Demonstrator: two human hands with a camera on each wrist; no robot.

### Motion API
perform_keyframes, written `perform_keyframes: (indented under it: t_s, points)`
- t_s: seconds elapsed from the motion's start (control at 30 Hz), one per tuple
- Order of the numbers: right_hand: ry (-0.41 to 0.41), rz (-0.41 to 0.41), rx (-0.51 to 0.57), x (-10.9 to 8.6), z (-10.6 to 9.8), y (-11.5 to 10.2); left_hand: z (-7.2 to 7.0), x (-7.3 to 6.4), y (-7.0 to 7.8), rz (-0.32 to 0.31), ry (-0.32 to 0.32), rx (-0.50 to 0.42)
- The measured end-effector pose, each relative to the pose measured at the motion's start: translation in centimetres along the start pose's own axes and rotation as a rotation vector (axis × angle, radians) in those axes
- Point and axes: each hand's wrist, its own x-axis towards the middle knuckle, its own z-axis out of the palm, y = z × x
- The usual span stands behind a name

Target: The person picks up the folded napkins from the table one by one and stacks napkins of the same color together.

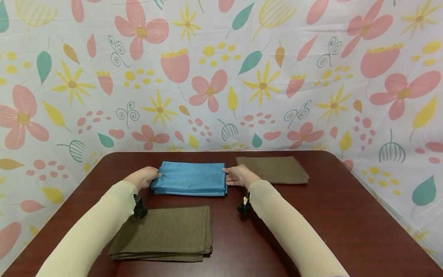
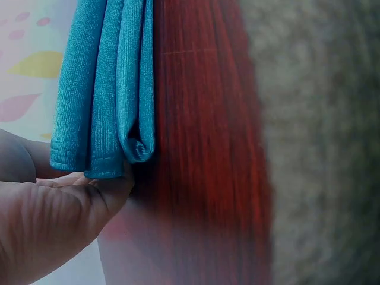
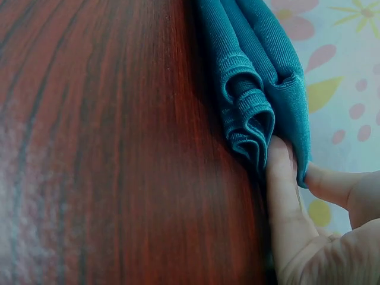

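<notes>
A folded blue cloth [image 1: 190, 177] lies on the table between my two hands in the head view. My left hand [image 1: 143, 177] grips its left end; in the left wrist view the stacked folds of the blue cloth [image 2: 107, 89] end between thumb and fingers [image 2: 113, 187]. My right hand [image 1: 241, 176] pinches the right end. Seen from the right wrist, the thumb [image 3: 332, 184] lies on the outer fold and the forefinger reaches in under it, with looped lower folds of the blue cloth [image 3: 243, 101] beside the finger.
A folded brown cloth [image 1: 169, 232] lies nearer on the dark red wooden table [image 1: 263, 246], partly under my left forearm. Another brown cloth [image 1: 277, 169] lies at the back right, just beyond my right hand. A flower-patterned curtain [image 1: 221, 77] hangs behind the table's far edge.
</notes>
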Motion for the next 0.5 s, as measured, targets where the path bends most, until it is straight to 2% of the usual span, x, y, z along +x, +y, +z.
perform_keyframes:
  t_s: [0.1,0.37,0.5]
  points:
    - [0.009,0.001,-0.005,0.06,0.03,0.08,-0.08,-0.08,0.02,0.000,-0.004,0.011]
    - [0.030,-0.019,-0.013,0.41,-0.08,0.16,-0.36,-0.04,0.04,0.025,-0.051,-0.066]
    - [0.034,-0.015,-0.027,0.42,0.02,0.49,-0.35,-0.17,-0.13,0.002,-0.041,-0.083]
